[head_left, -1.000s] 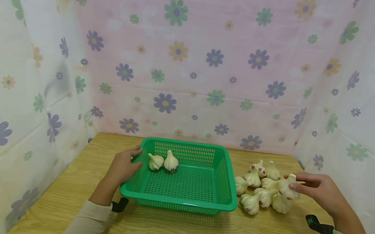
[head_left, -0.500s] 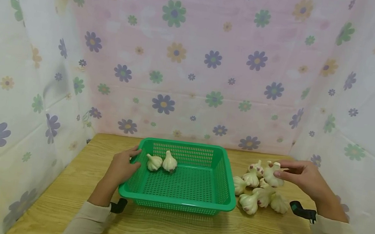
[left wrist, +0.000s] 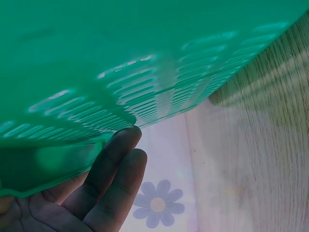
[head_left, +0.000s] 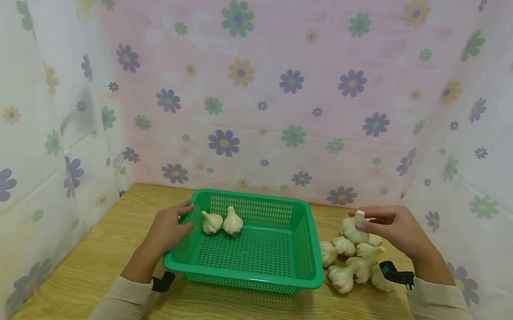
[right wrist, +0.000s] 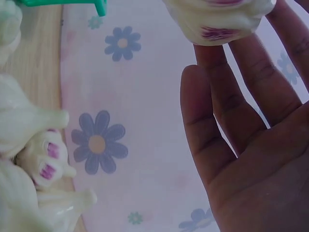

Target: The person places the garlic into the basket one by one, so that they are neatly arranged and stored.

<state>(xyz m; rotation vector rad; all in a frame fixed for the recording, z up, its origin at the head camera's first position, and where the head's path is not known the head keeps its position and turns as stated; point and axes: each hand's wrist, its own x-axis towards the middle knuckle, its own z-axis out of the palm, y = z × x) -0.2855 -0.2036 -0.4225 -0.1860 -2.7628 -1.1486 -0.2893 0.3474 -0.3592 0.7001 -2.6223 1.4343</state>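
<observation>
A green plastic basket [head_left: 243,274] stands on the table, its side walls slotted. My left hand [head_left: 170,229] grips its left rim, the thumb over the edge; in the left wrist view the fingers [left wrist: 123,179] lie under the rim beside the outer wall. Two garlic bulbs [head_left: 233,223] rest inside, at the back left. Over the pile at the right, my right hand [head_left: 395,231] pinches a garlic bulb [head_left: 353,228] between thumb and fingers, its stem pointing up. The right wrist view shows this bulb's purple-marked underside [right wrist: 219,31] above the fingers.
Several loose garlic bulbs [head_left: 342,276] lie piled against the basket's right side on the wooden table [head_left: 238,316]. Flowered cloth [head_left: 267,103] hangs behind the table and along both sides. A black wrist mount [head_left: 395,274] sits below the right hand.
My right hand has lifted the garlic bulb off the pile's right side and carried it leftward and back. The left hand and the basket stay where they were.
</observation>
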